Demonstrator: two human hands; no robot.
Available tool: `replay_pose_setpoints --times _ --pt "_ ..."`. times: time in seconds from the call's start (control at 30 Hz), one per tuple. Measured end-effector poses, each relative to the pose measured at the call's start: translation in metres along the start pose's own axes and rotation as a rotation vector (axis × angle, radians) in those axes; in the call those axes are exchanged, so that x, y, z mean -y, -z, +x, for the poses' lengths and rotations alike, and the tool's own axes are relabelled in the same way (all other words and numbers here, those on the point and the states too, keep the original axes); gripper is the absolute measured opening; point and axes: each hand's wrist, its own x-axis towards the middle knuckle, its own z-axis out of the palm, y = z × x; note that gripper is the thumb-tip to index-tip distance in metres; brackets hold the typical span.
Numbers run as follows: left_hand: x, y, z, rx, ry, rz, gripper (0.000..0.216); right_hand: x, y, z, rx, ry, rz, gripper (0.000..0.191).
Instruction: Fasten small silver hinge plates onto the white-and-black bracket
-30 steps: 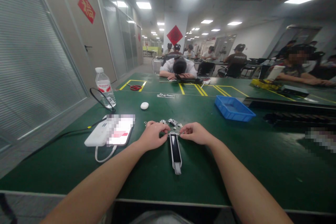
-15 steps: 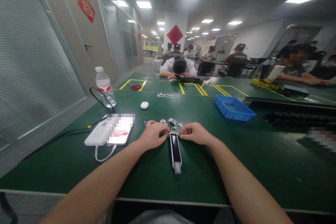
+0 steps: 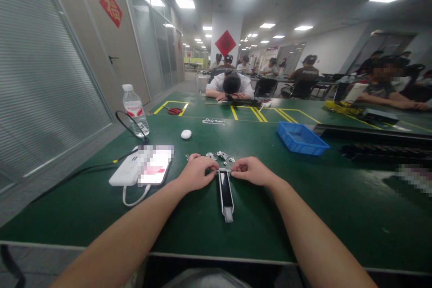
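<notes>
A long, narrow device with a white frame and dark glossy face [image 3: 226, 189] lies on the green table, its grey end towards me. Across its far end runs a thin metal piece [image 3: 223, 170], partly hidden by fingers. My left hand [image 3: 200, 172] is closed in a pinch on the left end of this piece. On the other side, my right hand [image 3: 251, 171] pinches its right end, fingers curled. Just beyond the hands lie several small metal parts [image 3: 222, 155] and some small rings [image 3: 231, 160].
To the left are a white power bank [image 3: 123, 171], a phone [image 3: 157, 166] and a water bottle [image 3: 135, 112]. A white earbud case [image 3: 186, 134], red scissors [image 3: 174, 111] and a blue tray [image 3: 301, 138] stand farther off. Across the table a person [image 3: 231, 85] rests head on arms.
</notes>
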Motion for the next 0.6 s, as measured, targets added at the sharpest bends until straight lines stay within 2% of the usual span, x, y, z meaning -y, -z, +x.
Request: replay_pose_setpoints --times 0.6 --pt "-0.002 0.002 0.001 0.05 0.038 0.011 0.019 0.015 0.004 -0.005 0.009 0.031 -0.127 0.018"
